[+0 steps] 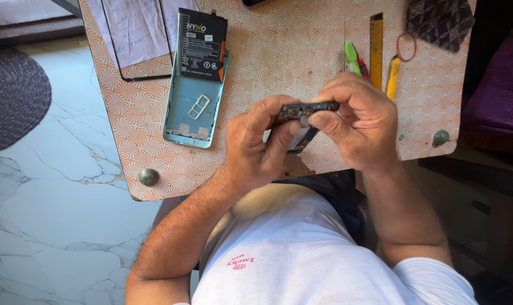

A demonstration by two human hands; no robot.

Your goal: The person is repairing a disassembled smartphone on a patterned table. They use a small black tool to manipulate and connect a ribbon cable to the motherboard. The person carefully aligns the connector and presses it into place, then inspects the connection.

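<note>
over the patterned table's near edge, left hand and right hand pinch a dark phone part.

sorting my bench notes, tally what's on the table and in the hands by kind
Phone parts: 4: dark frame in left hand and right hand, battery, teal back cover, glass panel
Hand tools: 3
Rubber band: 1
Total: 8

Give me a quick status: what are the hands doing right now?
Left hand and right hand both gripping a dark phone frame edge-on above the patterned table. Pale blue back cover with black battery lies apart. Nothing in the way.
</note>
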